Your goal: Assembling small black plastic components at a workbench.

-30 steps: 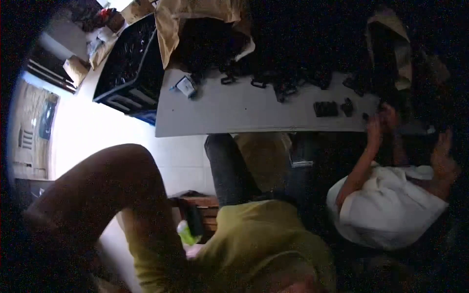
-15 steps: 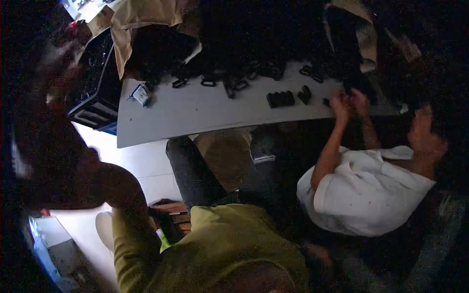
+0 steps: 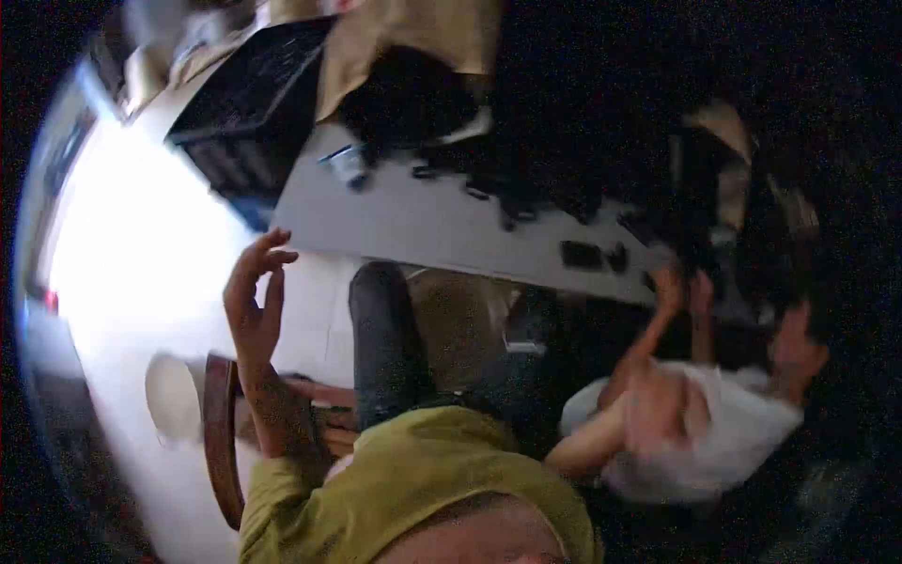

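Observation:
My left hand point(image 3: 256, 305) is raised over the bright floor, just off the left corner of the grey table point(image 3: 329, 230). Its fingers are apart and curved, and nothing lies in them. Farther right, my right hand point(image 3: 662, 414) shows in front of the co-worker's white shirt point(image 3: 695, 470), away from the table; motion smears its fingers. Along the far side of the table lie several small black parts point(image 3: 517, 214), with a dark block point(image 3: 581, 254) near its right end. A small blue and white packet point(image 3: 349, 167) rests at the far left corner.
Close on my right, a co-worker's hands point(image 3: 669, 289) are at the table's right end. A black crate point(image 3: 249, 103) stands beyond the left corner, next to a brown paper bag point(image 3: 413, 33). A wooden chair point(image 3: 222, 442) and a pale round stool point(image 3: 172, 395) are at lower left.
The view has swung toward the left. My left hand has come down from the upper left to beside the table corner. My right forearm has come up in front of the co-worker's shirt.

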`<state>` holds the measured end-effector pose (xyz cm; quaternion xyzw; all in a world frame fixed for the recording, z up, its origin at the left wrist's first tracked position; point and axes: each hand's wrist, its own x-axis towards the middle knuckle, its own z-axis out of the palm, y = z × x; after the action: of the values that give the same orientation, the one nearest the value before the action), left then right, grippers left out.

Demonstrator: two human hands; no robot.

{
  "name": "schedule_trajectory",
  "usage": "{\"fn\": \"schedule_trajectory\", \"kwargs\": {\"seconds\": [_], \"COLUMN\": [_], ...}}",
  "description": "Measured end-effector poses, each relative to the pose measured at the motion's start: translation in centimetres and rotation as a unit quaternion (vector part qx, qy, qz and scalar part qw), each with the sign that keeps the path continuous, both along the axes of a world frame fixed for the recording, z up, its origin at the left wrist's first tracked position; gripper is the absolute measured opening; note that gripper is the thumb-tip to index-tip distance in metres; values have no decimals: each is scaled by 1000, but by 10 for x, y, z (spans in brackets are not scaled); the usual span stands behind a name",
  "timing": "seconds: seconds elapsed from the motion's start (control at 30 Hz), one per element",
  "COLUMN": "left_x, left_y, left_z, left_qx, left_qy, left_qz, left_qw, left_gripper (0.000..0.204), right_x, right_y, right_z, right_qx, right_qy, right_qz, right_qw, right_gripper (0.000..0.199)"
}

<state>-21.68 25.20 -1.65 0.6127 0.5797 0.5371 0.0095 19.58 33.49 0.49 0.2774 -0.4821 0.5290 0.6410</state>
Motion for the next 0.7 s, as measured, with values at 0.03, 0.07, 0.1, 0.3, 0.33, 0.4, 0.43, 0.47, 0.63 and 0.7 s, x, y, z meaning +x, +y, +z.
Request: {"fn": "schedule_trajectory", "kwargs": {"seconds": [0.03,0.07,0.1,0.3,0.33,0.4,0.43,0.47,0.63,0.7], "left_x": [-6,-10,-12,-24,-21,9,21,33,43,31], "left_y": [-11,-24,-41,-179,-202,-206,-220,-243,-246,-243], "left_z": [-13,-28,-42,-175,-203,-210,-228,-258,-309,-324], "left_qx": [-25,-56,-73,-265,-268,-507,-513,-479,-504,-470], "left_qy": [-43,-90,-125,-126,-50,-304,-305,-200,28,43], "left_qz": [31,64,97,316,333,366,370,360,422,421], "left_qw": [998,992,985,902,903,719,712,776,753,774], "left_gripper": [36,35,33,30,31,41,41,52,95,95], "right_x": [-2,-21,-37,-47,-48,-35,-25,-20,-10,-8], "right_y": [25,48,71,66,54,33,26,19,2,2], "right_z": [-21,-37,-57,-203,-199,-200,-204,-209,-219,-221], "right_qx": [-165,-317,-368,-116,-62,-12,44,101,92,117], "right_qy": [-150,-171,-315,-843,-881,-914,-913,-907,-891,-893], "right_qz": [38,-77,-125,-89,-68,-48,-74,-98,-155,-168], "right_qw": [974,930,866,518,464,404,398,396,418,400], "right_gripper": [46,48,46,31,30,29,28,27,27,27]}}
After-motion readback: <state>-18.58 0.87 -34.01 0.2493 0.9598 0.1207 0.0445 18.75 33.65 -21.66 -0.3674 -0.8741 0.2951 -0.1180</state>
